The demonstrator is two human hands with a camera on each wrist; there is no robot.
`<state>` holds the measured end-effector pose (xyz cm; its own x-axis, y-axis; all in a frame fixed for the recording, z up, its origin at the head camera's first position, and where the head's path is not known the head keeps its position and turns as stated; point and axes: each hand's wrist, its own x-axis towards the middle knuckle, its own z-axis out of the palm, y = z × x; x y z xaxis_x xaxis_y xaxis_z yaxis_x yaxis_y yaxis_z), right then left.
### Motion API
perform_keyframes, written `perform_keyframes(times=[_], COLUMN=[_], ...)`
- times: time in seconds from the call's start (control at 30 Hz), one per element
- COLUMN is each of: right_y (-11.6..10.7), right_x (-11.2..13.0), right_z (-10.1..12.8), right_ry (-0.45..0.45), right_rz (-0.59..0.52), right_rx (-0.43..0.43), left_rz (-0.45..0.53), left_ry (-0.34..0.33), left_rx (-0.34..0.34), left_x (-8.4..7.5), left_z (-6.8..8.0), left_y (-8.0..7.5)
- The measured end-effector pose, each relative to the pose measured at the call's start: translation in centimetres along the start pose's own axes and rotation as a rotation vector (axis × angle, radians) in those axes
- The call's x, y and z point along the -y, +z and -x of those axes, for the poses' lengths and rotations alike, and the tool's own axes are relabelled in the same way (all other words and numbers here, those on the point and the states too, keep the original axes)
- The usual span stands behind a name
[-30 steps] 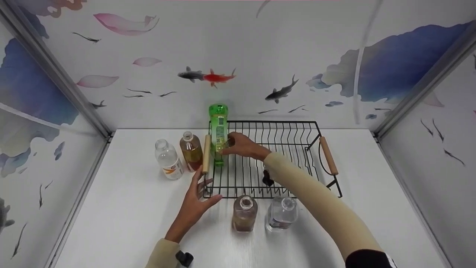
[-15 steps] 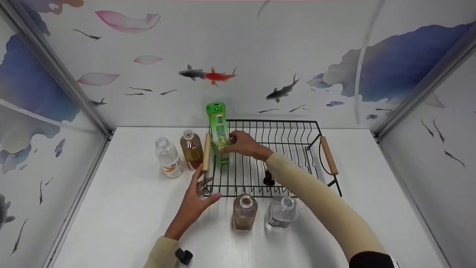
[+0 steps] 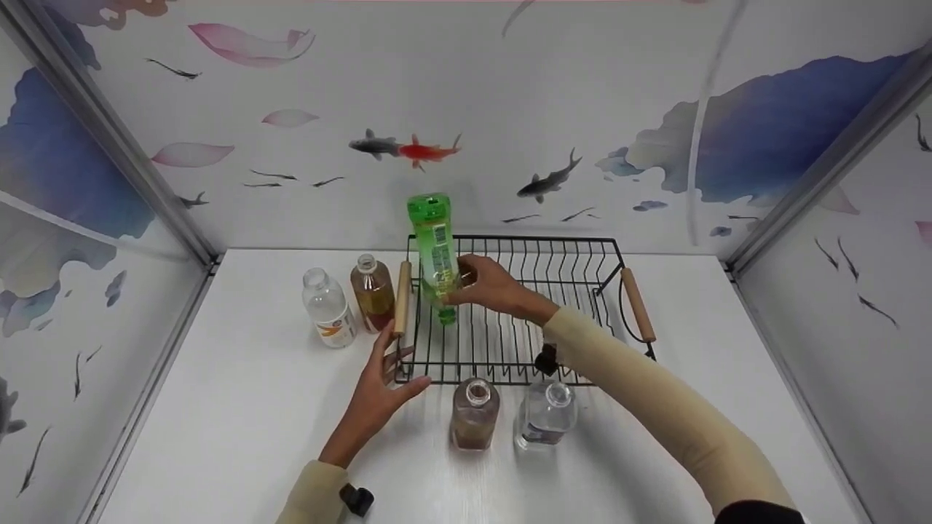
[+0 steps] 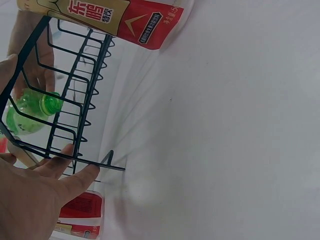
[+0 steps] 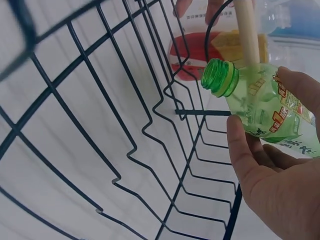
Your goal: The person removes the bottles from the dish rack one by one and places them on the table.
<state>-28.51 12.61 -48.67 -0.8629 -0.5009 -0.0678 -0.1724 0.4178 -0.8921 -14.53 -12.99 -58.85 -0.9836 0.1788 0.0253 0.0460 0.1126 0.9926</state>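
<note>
My right hand (image 3: 502,290) pinches a green plastic bottle (image 3: 439,255) between thumb and fingers. The bottle hangs neck down, slightly tilted, over the left end of a black wire dish rack (image 3: 615,251). In the right wrist view its open threaded neck (image 5: 220,77) points toward the rack wires, near the wooden handle (image 5: 247,35). My left hand (image 3: 373,399) lies at the rack's front left corner, fingers spread and thumb apart. Two of its fingers (image 4: 80,182) touch the corner wire in the left wrist view, and one fingertip reaches the left wooden handle (image 3: 402,298).
Left of the rack stand a clear bottle (image 3: 329,309) and a bottle of amber liquid (image 3: 375,295). Before its front edge are a brownish bottle (image 3: 475,415) and another clear bottle (image 3: 546,415). Patterned white walls (image 3: 466,87) enclose the white table (image 3: 218,407).
My right hand has moved a little to the right with the green bottle, whose lower end has swung rightward so it tilts more. My left hand has stayed at the rack's corner.
</note>
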Motion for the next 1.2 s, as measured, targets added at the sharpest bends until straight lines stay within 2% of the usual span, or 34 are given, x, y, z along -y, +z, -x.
perform_keyframes(times=[0.13,0.5,1.2], right_y=[-0.4,-1.5,-3.9], right_x=[0.4,1.0,0.2], right_z=[1.3,4.3,6.7], right_ry=[-0.016,-0.075,-0.087], right_rz=[0.029,0.002,-0.012], right_rx=[-0.015,-0.016,-0.012], left_rz=[-0.020,-0.013,-0.020], left_ry=[-0.016,-0.014,-0.017], left_rx=[-0.006,-0.004,-0.008], left_x=[0.0,0.0,-0.2], left_z=[0.0,0.0,0.1], left_y=[0.0,-0.1,0.1])
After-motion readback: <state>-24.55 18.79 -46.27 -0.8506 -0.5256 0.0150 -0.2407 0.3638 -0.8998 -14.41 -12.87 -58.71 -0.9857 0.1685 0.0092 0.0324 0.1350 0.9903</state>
